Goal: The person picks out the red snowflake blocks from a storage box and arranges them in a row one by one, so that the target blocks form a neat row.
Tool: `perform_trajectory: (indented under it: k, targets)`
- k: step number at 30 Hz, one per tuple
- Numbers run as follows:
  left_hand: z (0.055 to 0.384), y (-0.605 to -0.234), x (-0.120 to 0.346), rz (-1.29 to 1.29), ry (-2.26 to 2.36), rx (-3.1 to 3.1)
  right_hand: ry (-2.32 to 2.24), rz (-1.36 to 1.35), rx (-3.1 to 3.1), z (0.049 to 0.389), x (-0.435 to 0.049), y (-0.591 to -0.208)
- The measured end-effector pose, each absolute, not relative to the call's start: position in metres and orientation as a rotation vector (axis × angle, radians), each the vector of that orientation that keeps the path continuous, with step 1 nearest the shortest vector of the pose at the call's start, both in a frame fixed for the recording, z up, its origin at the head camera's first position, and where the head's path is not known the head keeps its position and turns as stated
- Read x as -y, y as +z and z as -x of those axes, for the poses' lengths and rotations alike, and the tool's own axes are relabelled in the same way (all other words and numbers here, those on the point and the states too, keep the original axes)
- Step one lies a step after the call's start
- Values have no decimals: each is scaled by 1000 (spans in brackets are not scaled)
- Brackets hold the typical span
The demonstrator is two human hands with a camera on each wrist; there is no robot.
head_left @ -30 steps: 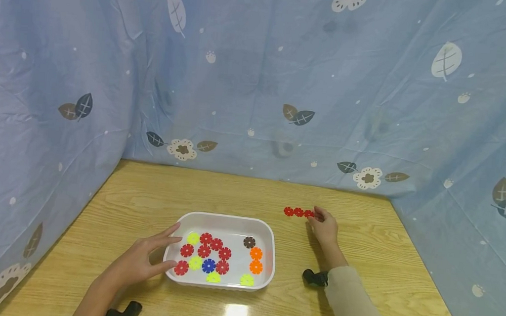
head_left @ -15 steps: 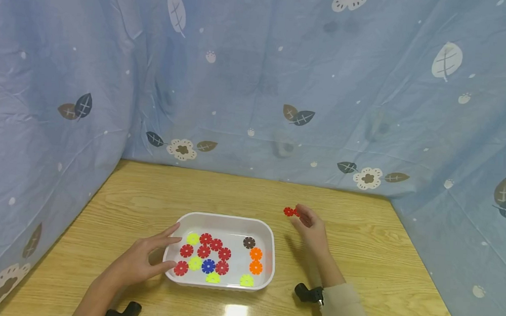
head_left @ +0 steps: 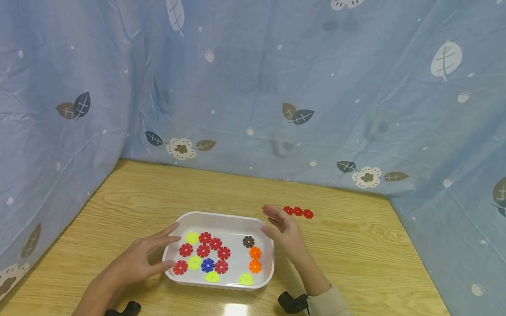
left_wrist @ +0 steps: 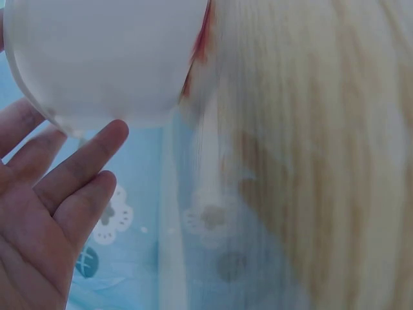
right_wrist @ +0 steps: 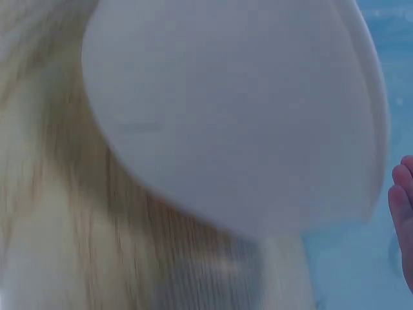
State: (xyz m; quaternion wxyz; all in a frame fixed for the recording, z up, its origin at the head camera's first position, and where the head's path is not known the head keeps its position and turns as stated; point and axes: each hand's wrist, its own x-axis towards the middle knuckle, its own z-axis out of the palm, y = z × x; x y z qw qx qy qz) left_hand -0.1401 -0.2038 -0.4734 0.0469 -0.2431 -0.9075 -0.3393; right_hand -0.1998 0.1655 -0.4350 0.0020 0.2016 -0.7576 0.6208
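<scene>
In the head view, a white plastic tray (head_left: 226, 217) holds several flat, notched snowflake discs: red discs (head_left: 203, 251), yellow discs (head_left: 194, 262), orange discs (head_left: 255, 253), a blue disc (head_left: 208, 265) and a brown disc (head_left: 248, 241). My left hand (head_left: 143, 258) is at the tray's left end, fingers spread and thumb apart; its fingertips (left_wrist: 115, 134) overlap the rim in the left wrist view. Over the tray's back right corner is my right hand (head_left: 286, 234), fingers extended and nothing in them. Three red discs (head_left: 298, 211) lie in a row on the table behind it.
The wooden table (head_left: 353, 245) runs back to a blue patterned curtain (head_left: 248, 103), which also hangs at both sides. Black camera mounts (head_left: 292, 303) sit at both wrists. A bright light reflection shows on the table in front of the tray.
My right hand has moved left from the row of red discs to the tray's back right corner, leaving all three in view. The left hand and the tray have stayed put.
</scene>
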Motion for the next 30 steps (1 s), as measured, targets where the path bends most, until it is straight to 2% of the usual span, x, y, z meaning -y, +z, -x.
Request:
perform_trajectory:
  k: [13, 30]
  targets:
    - [140, -471, 203, 737, -1061, 2775, 2053, -792, 2586, 201, -117, -442]
    - [138, -468, 203, 734, -1068, 2785, 1443, -959, 3072, 207, -98, -461]
